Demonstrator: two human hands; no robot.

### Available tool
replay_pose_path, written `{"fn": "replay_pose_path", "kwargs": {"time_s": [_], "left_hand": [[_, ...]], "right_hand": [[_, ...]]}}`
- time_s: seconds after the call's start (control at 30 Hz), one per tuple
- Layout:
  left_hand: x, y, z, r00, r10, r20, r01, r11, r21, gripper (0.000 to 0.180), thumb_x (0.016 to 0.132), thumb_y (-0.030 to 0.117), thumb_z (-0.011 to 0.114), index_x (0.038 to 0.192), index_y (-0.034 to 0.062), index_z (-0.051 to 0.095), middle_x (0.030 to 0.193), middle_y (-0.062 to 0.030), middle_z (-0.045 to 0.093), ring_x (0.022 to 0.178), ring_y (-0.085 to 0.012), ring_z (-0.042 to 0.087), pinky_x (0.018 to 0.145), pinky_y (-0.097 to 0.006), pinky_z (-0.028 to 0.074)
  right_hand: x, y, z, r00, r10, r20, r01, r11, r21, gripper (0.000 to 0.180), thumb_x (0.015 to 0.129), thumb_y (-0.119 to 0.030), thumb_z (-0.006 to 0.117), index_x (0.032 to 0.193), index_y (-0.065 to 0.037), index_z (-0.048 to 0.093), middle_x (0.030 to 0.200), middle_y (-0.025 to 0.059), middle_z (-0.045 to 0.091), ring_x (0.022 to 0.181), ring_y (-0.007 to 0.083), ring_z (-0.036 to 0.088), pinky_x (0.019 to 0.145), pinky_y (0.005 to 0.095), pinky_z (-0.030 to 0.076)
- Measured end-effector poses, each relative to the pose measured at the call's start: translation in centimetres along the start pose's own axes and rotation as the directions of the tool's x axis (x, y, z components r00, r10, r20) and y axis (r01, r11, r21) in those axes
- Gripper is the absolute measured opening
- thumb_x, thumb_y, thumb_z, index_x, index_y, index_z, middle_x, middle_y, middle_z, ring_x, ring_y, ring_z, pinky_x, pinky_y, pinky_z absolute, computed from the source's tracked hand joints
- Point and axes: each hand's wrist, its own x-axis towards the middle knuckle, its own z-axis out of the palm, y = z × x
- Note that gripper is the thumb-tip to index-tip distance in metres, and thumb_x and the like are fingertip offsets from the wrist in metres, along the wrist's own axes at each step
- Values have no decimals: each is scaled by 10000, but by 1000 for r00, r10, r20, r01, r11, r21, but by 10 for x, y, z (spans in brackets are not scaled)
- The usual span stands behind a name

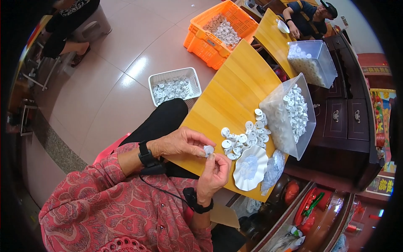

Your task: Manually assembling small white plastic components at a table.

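Between the fingertips of both hands is a small white round plastic piece [208, 149], held just above the near edge of a yellow wooden table [224, 94]. My left hand [178, 142] pinches it from the left. The thumb and fingers of my right hand [213, 175] close on it from below. A loose pile of similar white round pieces [251, 136] lies on the table to the right. Beside the pile, a white scalloped dish [259, 171] contains small translucent bits. A clear plastic bag [275, 170] rests against the dish's right side.
A clear bin [279, 126] full of white pieces tilts at the table's right edge. On the floor stand a white basket [154, 78] and an orange crate [197, 40], both holding pieces. Another person [308, 21] sits at the far table near a second clear bin [323, 63].
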Motion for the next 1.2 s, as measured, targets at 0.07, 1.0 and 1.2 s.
{"fn": "replay_pose_path", "kwargs": {"time_s": [0.07, 1.0, 1.2], "left_hand": [[0, -1, 0, 1000, 2, 5, -2, 1000, -10, 379, 868, 106, 735, 1231, 37, 650, 1004, 8, 665, 932, -57, 589, 873, -215, 485], [-4, 3, -7, 990, 138, 39, -144, 958, 247, 372, 824, 160, 783, 1154, 29, 675, 941, 13, 637, 849, -73, 548, 785, -236, 469], [-4, 1, -9, 996, 89, -28, -84, 987, 135, 365, 827, 151, 782, 1148, 15, 674, 895, 23, 650, 829, -50, 567, 768, -221, 478]], "right_hand": [[0, -2, 0, 1000, -3, 0, 3, 1000, -17, 71, 886, -6, 644, 905, 35, 589, 961, 125, 577, 849, 215, 574, 750, 313, 488], [1, -8, 4, 983, -154, 97, 167, 974, -152, 80, 871, -11, 663, 919, 17, 606, 939, 135, 605, 833, 262, 602, 730, 358, 499], [1, -2, 3, 996, -55, 66, 59, 997, -49, 76, 886, -22, 649, 923, 25, 602, 937, 135, 608, 814, 242, 588, 710, 332, 485]]}}
